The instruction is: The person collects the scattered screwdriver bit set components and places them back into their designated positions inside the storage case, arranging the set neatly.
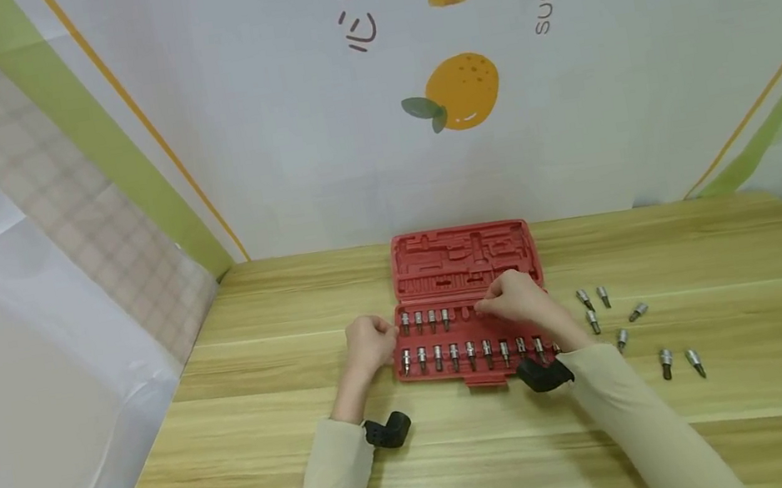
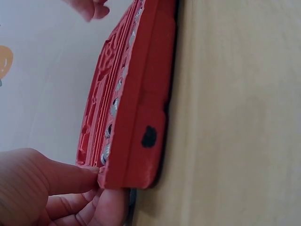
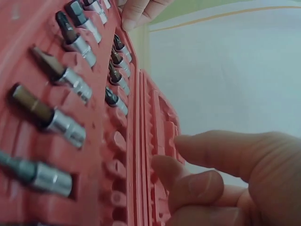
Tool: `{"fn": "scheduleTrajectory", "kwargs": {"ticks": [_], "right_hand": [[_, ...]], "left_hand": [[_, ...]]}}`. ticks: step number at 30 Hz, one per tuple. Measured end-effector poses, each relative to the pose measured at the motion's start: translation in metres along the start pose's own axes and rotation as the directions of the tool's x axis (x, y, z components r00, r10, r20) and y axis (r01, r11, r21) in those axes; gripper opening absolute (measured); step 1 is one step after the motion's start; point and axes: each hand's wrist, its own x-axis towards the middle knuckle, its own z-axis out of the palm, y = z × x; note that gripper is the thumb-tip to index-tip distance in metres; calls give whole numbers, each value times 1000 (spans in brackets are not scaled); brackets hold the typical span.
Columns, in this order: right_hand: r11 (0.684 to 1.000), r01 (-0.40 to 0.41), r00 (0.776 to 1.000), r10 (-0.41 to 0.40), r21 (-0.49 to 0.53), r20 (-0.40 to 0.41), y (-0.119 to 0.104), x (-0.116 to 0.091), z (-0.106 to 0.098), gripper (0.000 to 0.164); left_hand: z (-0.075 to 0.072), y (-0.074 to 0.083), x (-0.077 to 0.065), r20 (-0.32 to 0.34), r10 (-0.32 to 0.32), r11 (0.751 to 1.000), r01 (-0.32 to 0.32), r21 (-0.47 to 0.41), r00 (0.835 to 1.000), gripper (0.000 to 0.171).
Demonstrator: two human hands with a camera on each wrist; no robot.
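Note:
An opened red plastic socket-bit case (image 1: 435,377) lies on the table, its lid (image 1: 463,243) folded back toward the wall. Silver bit sockets (image 3: 68,134) fill the front row, and several more (image 3: 117,101) sit at the left of the back row; the slots to their right are bare. At the case's left edge, my left hand (image 1: 369,340) pinches the rim between thumb and fingers (image 2: 110,207). My right hand (image 1: 516,297) hovers over the right part of the back row. Thumb and index finger stand apart there with nothing between them, as the right wrist view shows.
Several loose bit sockets (image 1: 623,339) lie scattered on the wooden table (image 1: 242,468) to the right of the case, beyond my right forearm. A white printed cloth (image 1: 311,163) hangs behind the table's far edge. Black wrist cameras (image 1: 388,430) are strapped on both wrists.

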Motion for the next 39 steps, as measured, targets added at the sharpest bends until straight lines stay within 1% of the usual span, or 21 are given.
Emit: {"fn": "scheduleTrajectory", "kwargs": {"ticks": [5, 7, 10, 13, 15, 22, 24, 29, 32, 34, 36, 39], "right_hand": [[999, 40, 999, -40, 24, -16, 9, -11, -6, 24], [997, 71, 997, -70, 38, -18, 14, -15, -8, 25], [995, 101, 994, -100, 24, -34, 20, -22, -13, 27], [994, 108, 992, -109, -8, -60, 25, -30, -18, 30], [994, 101, 992, -103, -35, -75, 28, -36, -21, 32], [996, 80, 992, -82, -24, -91, 42, -53, -30, 23], [997, 72, 993, -74, -28, -96, 47, -59, -35, 24], [998, 47, 990, -51, -36, -129, 68, -72, -47, 24], [1000, 22, 989, -24, -15, -145, 80, -79, -53, 24], [1000, -7, 990, 8, 6, -139, 88, -83, -57, 25], [999, -18, 989, 21, 27, -144, 96, -88, -60, 26], [998, -46, 990, 50, 32, -134, 107, -95, -65, 26]], "left_hand": [[-1, 0, 1, -6, -6, 1000, 6, 4, 1000, 15], [-1, -1, 1, -6, -7, 1000, 7, 8, 1000, 15], [-1, -1, 1, -2, -2, 1000, 2, 11, 1000, 15], [-1, -2, 1, -1, 0, 1000, 0, 8, 1000, 15], [-1, -3, 1, -2, 8, 1000, -8, 7, 1000, 15], [-3, -4, 0, -3, -2, 1000, 2, 6, 1000, 15], [-4, -5, 0, 1, -2, 1000, 2, 4, 1000, 15], [-4, -5, -1, 5, -2, 1000, 2, 3, 1000, 14], [-5, -4, -2, -1, -7, 1000, 7, -2, 1000, 14], [-6, -3, -2, -4, -5, 1000, 5, -6, 1000, 14], [-6, -3, -2, -6, -9, 1000, 9, -10, 1000, 14], [-6, -3, -2, -3, -5, 1000, 5, -9, 1000, 14]]}}
